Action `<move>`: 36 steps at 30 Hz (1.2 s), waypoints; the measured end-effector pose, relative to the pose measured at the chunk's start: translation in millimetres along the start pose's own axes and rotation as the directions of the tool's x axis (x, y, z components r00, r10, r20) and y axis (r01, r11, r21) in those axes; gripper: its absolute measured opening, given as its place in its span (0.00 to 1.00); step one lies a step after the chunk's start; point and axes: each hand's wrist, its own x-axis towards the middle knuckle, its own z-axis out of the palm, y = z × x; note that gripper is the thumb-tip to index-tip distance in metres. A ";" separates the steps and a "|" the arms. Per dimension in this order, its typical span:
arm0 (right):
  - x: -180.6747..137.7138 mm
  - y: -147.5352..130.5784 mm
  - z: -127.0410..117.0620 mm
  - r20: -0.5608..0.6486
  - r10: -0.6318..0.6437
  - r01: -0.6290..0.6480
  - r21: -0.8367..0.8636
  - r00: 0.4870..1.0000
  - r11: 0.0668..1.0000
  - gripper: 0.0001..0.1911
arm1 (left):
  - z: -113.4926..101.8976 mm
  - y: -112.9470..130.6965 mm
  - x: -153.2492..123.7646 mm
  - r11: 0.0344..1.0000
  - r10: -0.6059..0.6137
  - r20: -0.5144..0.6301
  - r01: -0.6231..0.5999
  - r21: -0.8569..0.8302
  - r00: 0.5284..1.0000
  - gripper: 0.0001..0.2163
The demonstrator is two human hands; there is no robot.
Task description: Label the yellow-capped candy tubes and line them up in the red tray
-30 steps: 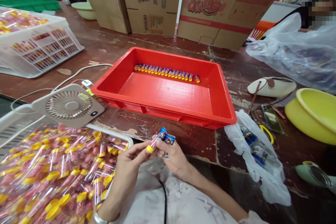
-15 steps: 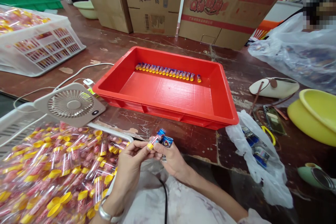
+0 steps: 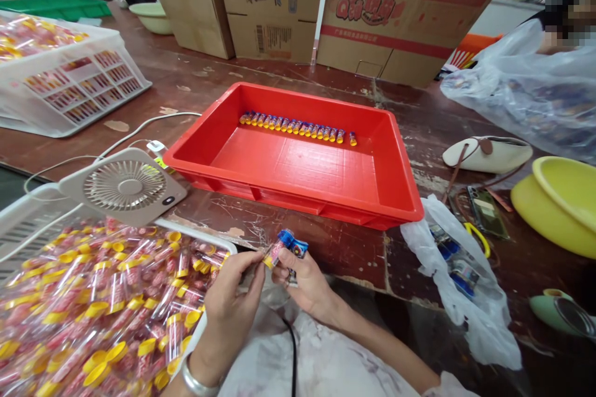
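Note:
Between my hands, just in front of the red tray (image 3: pixel 298 198), is a small clear candy tube (image 3: pixel 272 255) with pink contents, a yellow cap and a blue top. My right hand (image 3: pixel 307 282) grips it, along with blue printed wrappers (image 3: pixel 299 248) bunched behind the thumb. The fingers of my left hand (image 3: pixel 233 294) are pinched together at the tube's yellow end. Inside the tray, a row of similar blue-and-yellow tubes (image 3: pixel 293 127) lines the far wall. Left of my hands, a white basket (image 3: pixel 218 240) holds many pink tubes with yellow caps.
A small fan (image 3: pixel 128 186) with a white cable rests at the basket's edge. To the right lie a plastic bag (image 3: pixel 484 322) with blue wrappers, a phone (image 3: pixel 487 211), a white pouch (image 3: pixel 488 155) and yellow basins (image 3: pixel 554 211). Cardboard boxes (image 3: pixel 274 6) stand behind the tray.
The tube has turned a little more upright in my right hand. My left fingers have shifted slightly down and left along its yellow end. The row in the tray is unchanged.

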 end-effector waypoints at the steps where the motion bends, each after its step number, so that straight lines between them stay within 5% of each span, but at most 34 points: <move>1: 0.0 -0.5 -0.2 0.001 0.002 -0.002 0.002 1.000 1.000 0.19 | 0.5 0.5 0.1 0.998 -0.059 0.008 0.059 -0.032 0.998 0.10; 5: -0.5 -2.3 -1.2 0.013 0.000 -0.001 0.021 1.000 1.000 0.18 | 3.0 3.4 3.5 0.868 -0.416 0.089 0.425 -0.256 0.905 0.08; 8: 0.1 -2.3 -2.8 0.026 0.003 -0.004 0.030 1.000 1.000 0.16 | 3.6 5.3 8.2 0.754 -0.528 0.147 0.541 -0.373 0.836 0.07; 23: 0.6 -4.4 -3.6 0.027 -0.005 0.004 0.038 1.000 0.999 0.15 | 4.4 6.6 10.4 0.746 -0.571 0.147 0.585 -0.317 0.808 0.07; 28: 2.1 -6.2 -6.6 -0.001 0.000 0.000 0.038 1.000 0.999 0.14 | -0.6 0.8 14.7 0.574 -0.614 0.354 0.707 -0.413 0.705 0.12; 32: 2.3 -5.9 -6.6 0.014 -0.018 0.019 -0.033 1.000 0.999 0.17 | -3.1 0.0 30.7 0.317 -0.589 0.585 0.826 -0.466 0.557 0.09; 34: 0.8 -7.4 -5.4 0.016 -0.035 0.036 -0.049 0.999 0.998 0.18 | -1.1 3.8 40.7 0.303 -0.578 0.649 0.869 -0.392 0.494 0.11; 36: -0.5 -11.6 -5.5 0.018 -0.063 0.064 -0.033 0.998 0.997 0.21 | 2.3 10.0 52.5 0.354 -0.568 0.665 0.874 -0.334 0.484 0.15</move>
